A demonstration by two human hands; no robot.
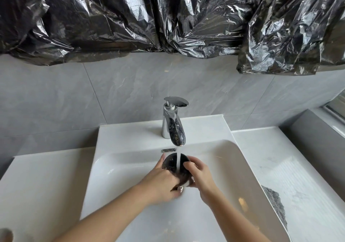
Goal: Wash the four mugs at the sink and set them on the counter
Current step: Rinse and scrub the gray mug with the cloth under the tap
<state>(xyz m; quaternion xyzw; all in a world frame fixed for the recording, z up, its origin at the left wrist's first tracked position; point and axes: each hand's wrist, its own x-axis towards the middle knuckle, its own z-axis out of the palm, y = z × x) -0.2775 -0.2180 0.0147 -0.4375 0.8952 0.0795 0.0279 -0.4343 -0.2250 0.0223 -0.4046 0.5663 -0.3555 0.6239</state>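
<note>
A dark mug (172, 164) is held over the white sink basin (229, 167), under a stream of water falling from the chrome faucet (172, 122). My left hand (160, 181) grips the mug's left side and underside. On the mug's right side my right hand (199, 176) wraps round it, fingers curled over the rim. The mug's lower part is hidden behind both hands. No other mugs can be made out clearly.
White counter (291, 167) runs to the right of the basin, with a grey cloth (274, 202) lying at the basin's right rim. More counter (43, 182) lies to the left. A blurred grey object (6, 235) shows at the bottom left corner. Black plastic sheeting (168, 17) hangs above.
</note>
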